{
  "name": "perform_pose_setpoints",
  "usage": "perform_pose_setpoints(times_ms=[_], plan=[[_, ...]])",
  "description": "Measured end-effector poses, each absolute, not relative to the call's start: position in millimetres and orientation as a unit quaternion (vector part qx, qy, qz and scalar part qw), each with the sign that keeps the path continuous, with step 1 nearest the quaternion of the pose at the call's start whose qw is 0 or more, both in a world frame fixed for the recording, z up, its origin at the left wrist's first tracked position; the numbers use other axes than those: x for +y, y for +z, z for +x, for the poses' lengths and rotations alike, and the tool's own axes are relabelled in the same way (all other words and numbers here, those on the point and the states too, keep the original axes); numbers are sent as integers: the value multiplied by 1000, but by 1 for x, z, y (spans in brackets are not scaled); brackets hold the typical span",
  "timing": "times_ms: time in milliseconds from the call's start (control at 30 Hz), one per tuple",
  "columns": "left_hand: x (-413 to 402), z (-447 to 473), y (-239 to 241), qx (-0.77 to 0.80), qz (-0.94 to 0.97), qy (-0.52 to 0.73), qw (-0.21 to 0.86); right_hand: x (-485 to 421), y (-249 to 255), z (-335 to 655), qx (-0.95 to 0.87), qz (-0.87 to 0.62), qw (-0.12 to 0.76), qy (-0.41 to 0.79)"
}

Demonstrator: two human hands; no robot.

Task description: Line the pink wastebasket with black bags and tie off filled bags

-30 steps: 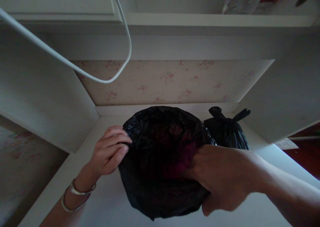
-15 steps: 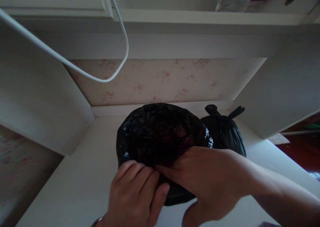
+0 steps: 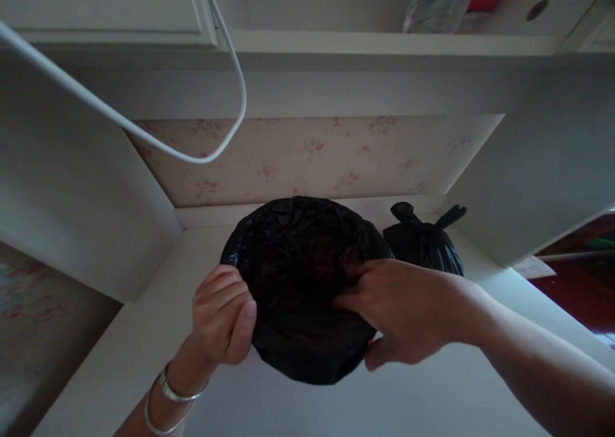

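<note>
black crinkled bag (image 3: 312, 354); left hand (image 3: 223, 315) gripping rounded rim (image 3: 307, 200)

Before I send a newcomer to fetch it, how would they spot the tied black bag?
Below the floral wallpaper is a white surface. Toward its back, just right of the round black-lined bin, sits the tied black bag. Two ears stick up from its knot; the bin gapes open.

We have moved our bare left hand (image 3: 223, 315) from the near rim of the round, black-plastic-lined container (image 3: 312, 354) to its left side.
</note>
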State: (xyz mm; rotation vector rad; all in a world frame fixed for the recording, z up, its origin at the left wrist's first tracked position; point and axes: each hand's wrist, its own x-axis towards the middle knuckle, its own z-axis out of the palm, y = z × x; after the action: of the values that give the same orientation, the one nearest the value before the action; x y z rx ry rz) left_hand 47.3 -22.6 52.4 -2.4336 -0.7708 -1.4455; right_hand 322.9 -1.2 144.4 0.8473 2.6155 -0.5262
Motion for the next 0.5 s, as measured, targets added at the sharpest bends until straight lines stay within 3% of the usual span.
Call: perform_pose_setpoints(times_ms=[133,267,333,433,500], plan=[[-19,39,56,-250,-827,-491,112,-4,143,328,929,283,140,-194],[-25,30,46,-293,-815,-486,118,-12,138,354,949,237,-36,-202],[-28,26,30,-332,-770,-533,112,-17,122,369,924,229,-213,-218],[-26,23,-1,-416,-571,-706,49,-19,72,381,662,317,-630,-252],[-23,25,-20,-489,-443,-751,-22,-16,27,378,431,399,-753,-297]])
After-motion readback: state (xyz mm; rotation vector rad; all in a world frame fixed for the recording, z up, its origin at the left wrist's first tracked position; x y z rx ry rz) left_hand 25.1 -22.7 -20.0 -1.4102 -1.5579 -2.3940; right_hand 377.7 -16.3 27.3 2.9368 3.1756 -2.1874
